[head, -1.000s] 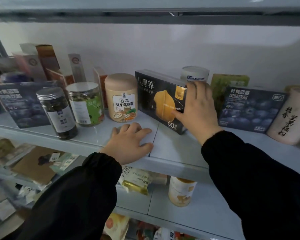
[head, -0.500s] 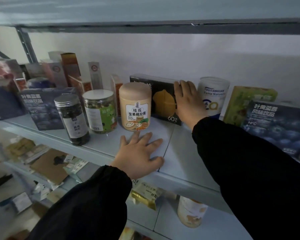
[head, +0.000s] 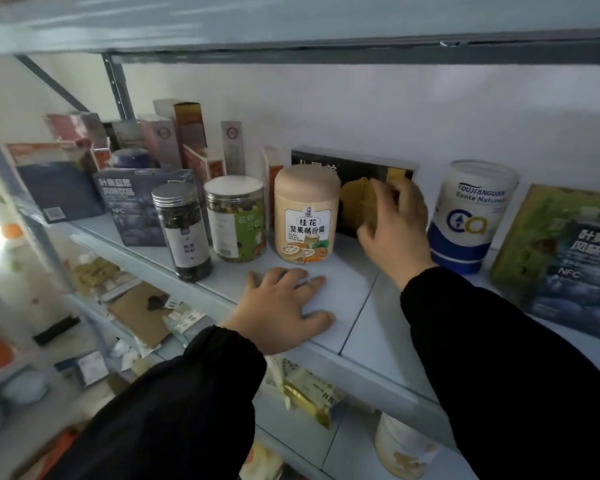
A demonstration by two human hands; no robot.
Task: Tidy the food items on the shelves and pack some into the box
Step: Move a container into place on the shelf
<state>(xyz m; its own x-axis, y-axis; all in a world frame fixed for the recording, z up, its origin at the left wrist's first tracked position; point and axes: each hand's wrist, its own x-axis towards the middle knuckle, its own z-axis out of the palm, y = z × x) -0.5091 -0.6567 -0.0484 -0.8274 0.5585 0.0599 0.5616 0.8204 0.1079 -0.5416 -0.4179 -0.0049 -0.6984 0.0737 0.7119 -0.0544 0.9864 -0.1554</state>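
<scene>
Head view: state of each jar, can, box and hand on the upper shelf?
Black box, upright, closed, at the shelf's back.
Beige canister, upright, lid on.
White-lidded jar, upright, closed.
Silver-lidded jar, upright, closed.
Blue-white can, upright, lid on.
Left hand, flat on shelf, fingers spread.
Right hand, fingers curled at black box's front; grip unclear.

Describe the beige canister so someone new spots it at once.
Find the grey shelf on which the left hand lies flat. Just behind that hand stands a row of three containers, and the beige canister is the rightmost, left of the right hand, in front of a black box. Unlike the two clear jars beside it, it is opaque, with a matching beige lid.
</scene>
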